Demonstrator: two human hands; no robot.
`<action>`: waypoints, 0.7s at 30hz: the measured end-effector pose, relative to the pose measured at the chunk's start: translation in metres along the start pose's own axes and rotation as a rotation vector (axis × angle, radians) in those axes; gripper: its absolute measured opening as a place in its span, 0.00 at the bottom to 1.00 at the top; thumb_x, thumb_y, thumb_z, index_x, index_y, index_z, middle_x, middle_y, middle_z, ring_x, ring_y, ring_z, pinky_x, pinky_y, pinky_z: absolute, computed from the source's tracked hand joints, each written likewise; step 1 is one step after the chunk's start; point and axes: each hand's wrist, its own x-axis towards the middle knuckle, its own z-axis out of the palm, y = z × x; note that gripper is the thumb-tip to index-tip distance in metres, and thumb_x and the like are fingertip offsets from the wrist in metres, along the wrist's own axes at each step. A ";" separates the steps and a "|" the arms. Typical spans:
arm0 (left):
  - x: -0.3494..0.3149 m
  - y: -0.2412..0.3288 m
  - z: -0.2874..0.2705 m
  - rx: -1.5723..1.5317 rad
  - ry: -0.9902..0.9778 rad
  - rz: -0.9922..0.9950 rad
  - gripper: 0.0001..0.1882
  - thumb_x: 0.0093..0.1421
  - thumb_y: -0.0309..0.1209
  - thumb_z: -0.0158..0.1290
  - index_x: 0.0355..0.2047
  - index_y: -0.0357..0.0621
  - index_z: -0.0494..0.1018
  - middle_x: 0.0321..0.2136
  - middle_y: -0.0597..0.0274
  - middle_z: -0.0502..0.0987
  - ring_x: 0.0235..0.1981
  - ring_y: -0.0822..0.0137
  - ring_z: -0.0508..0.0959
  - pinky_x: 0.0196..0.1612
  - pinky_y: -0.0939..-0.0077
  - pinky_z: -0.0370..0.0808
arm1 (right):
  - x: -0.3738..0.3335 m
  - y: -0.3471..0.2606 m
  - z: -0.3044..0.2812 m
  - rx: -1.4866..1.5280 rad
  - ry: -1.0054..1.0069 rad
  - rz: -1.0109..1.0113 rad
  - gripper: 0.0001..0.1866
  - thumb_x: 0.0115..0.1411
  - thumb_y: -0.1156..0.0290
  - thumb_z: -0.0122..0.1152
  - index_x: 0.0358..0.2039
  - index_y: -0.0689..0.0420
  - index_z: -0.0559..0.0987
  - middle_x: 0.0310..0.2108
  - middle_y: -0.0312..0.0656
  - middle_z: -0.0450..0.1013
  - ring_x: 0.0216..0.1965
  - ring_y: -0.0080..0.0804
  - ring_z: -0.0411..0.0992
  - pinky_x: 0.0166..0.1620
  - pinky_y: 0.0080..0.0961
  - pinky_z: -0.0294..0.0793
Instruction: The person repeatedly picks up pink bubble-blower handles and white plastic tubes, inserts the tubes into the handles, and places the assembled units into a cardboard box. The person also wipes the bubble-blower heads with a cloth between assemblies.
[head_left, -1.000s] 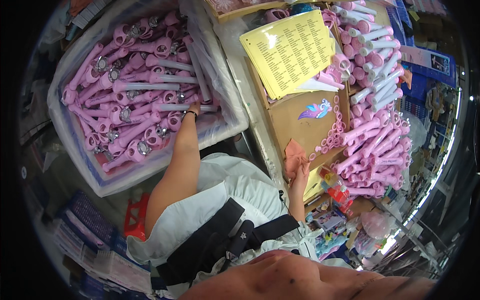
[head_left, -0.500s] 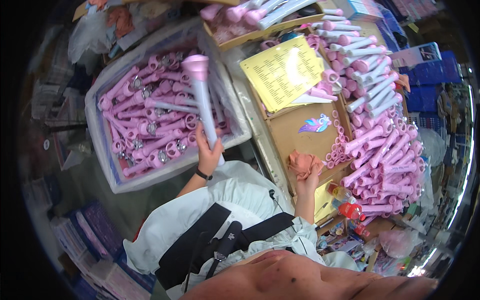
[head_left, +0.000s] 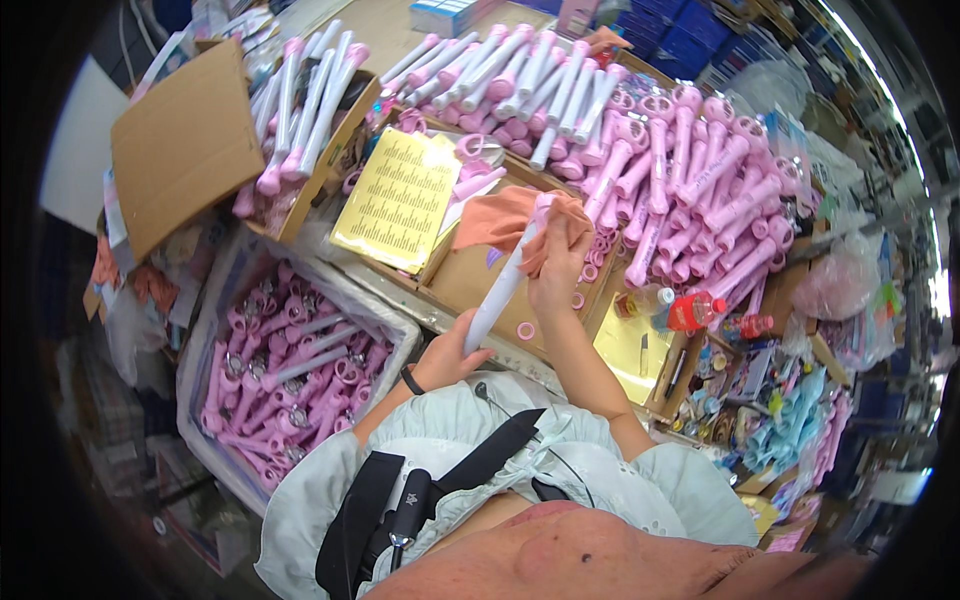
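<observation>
My left hand point(head_left: 448, 352) is closed round the lower end of a toy wand point(head_left: 497, 300) with a whitish tube, held at a slant over the front edge of the cardboard tray point(head_left: 460, 285). At the wand's upper end, my right hand point(head_left: 558, 272) grips an orange cloth point(head_left: 495, 216). The cloth is folded round the wand's pink head and hides most of it. Small pink rings point(head_left: 526, 330) lie on the tray under the wand. A yellow label sheet point(head_left: 395, 195) rests at the tray's left.
Left of me stands a lined tub point(head_left: 330, 276) of pink wands. Many pink wands point(head_left: 690, 190) are heaped at the right, with white-tubed wands point(head_left: 500, 75) behind. Bottles with red caps point(head_left: 697, 311) lie near my right arm. A cardboard flap point(head_left: 185, 145) rises at the far left.
The wand has moved from above the tub to in front of the tray, toward my right hand. The cloth, bunched in my right hand before, is now round the wand's head. The view has turned rightward.
</observation>
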 end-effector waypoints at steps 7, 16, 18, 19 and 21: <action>0.019 0.016 -0.024 -0.446 -0.431 -0.069 0.31 0.55 0.30 0.55 0.55 0.38 0.54 0.30 0.57 0.72 0.23 0.66 0.73 0.28 0.72 0.72 | 0.023 -0.030 -0.019 0.335 -0.159 0.386 0.24 0.53 0.72 0.57 0.51 0.55 0.65 0.49 0.41 0.67 0.48 0.34 0.69 0.48 0.30 0.72; 0.050 0.013 0.009 0.039 0.019 0.269 0.28 0.55 0.33 0.54 0.52 0.35 0.58 0.23 0.52 0.73 0.25 0.51 0.76 0.29 0.64 0.71 | 0.041 -0.032 -0.006 0.090 -0.219 0.179 0.17 0.55 0.72 0.56 0.45 0.61 0.68 0.39 0.43 0.73 0.34 0.25 0.73 0.30 0.16 0.73; 0.058 0.002 0.012 0.032 -0.013 0.191 0.28 0.54 0.35 0.55 0.51 0.35 0.59 0.28 0.44 0.73 0.30 0.45 0.75 0.34 0.62 0.71 | 0.038 -0.028 0.002 -0.109 -0.151 0.082 0.16 0.56 0.74 0.55 0.45 0.63 0.68 0.40 0.44 0.73 0.30 0.23 0.71 0.26 0.13 0.69; 0.057 -0.002 0.014 0.014 -0.025 0.216 0.28 0.54 0.35 0.55 0.51 0.36 0.59 0.29 0.43 0.73 0.31 0.46 0.75 0.34 0.62 0.71 | 0.032 -0.027 0.003 -0.048 -0.148 0.052 0.17 0.55 0.77 0.55 0.46 0.64 0.67 0.40 0.44 0.73 0.32 0.21 0.70 0.29 0.14 0.70; 0.055 -0.009 0.016 -0.143 -0.076 0.227 0.29 0.52 0.34 0.56 0.51 0.36 0.59 0.35 0.43 0.71 0.35 0.50 0.74 0.36 0.64 0.71 | 0.017 -0.030 -0.003 -0.099 -0.203 0.208 0.20 0.54 0.78 0.56 0.47 0.64 0.65 0.41 0.43 0.72 0.36 0.22 0.69 0.35 0.16 0.70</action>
